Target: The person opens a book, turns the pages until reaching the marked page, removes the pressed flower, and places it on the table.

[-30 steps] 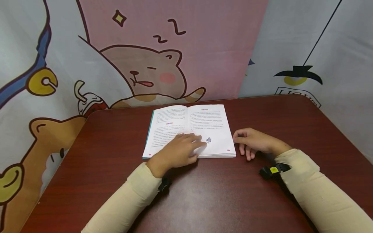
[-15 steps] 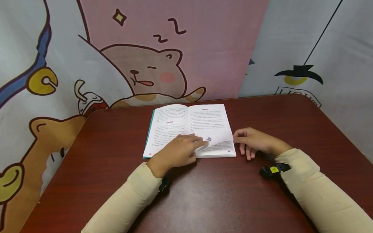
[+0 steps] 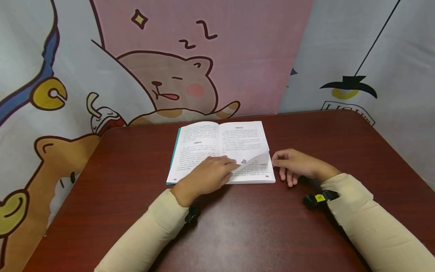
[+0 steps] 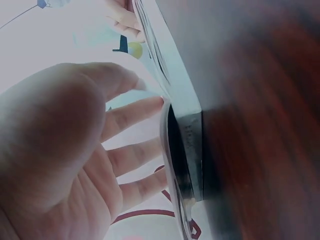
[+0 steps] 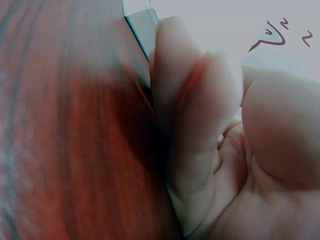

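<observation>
An open book point(image 3: 200, 151) with printed text lies on the table, its teal cover showing along the left edge. My left hand point(image 3: 207, 172) is over the lower middle of the book. Thumb and index finger pinch the lower part of the right-hand page point(image 3: 242, 141), whose lower right corner is lifted and bent, baring print on the leaf beneath. In the left wrist view, the other fingers of my left hand point(image 4: 90, 145) are spread against the leaves. Beside the book's right edge rests my right hand point(image 3: 297, 164), fingers loosely bent; the fingertips are close to the edge, contact unclear.
The dark reddish-brown table point(image 3: 244, 226) extends around the book on all sides. Behind it hangs a cloth backdrop point(image 3: 255, 56) with cartoon animals. A black wrist device point(image 3: 316, 200) with a yellow label sits under the right sleeve.
The right-hand page lay flat a second ago. Its lower right corner has since risen and curled up and leftward at my left hand. My right hand stays in place.
</observation>
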`<state>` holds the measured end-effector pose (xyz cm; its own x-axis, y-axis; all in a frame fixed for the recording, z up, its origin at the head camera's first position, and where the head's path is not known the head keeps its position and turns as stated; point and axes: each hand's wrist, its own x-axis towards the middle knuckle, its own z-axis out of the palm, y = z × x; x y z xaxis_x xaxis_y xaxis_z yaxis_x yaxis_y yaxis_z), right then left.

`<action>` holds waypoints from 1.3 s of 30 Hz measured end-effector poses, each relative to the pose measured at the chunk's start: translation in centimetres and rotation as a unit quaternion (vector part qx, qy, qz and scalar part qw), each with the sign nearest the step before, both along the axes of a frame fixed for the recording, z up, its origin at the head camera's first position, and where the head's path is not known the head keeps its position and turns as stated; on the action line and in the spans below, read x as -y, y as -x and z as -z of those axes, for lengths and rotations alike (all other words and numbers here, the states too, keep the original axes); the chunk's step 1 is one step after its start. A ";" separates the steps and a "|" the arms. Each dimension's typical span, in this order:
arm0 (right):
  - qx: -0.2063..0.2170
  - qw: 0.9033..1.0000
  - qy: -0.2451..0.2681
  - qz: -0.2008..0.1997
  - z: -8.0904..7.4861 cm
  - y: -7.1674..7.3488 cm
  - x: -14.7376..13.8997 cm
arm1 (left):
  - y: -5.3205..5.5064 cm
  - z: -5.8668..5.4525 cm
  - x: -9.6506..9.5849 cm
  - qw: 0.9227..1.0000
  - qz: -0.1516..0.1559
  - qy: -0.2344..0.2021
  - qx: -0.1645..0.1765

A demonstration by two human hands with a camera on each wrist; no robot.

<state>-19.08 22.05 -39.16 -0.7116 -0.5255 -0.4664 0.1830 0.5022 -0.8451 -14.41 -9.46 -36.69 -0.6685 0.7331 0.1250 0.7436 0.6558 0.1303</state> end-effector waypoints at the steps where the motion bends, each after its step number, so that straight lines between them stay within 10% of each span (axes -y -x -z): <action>1: 0.001 1.000 0.000 0.000 0.0 0.0 0.0 | 0.0 0.0 0.0 1.000 -0.001 -0.006 0.000; 39: -0.005 1.000 0.008 -0.003 -0.2 -0.2 0.0 | 0.5 0.0 0.2 0.997 -0.045 0.022 -0.052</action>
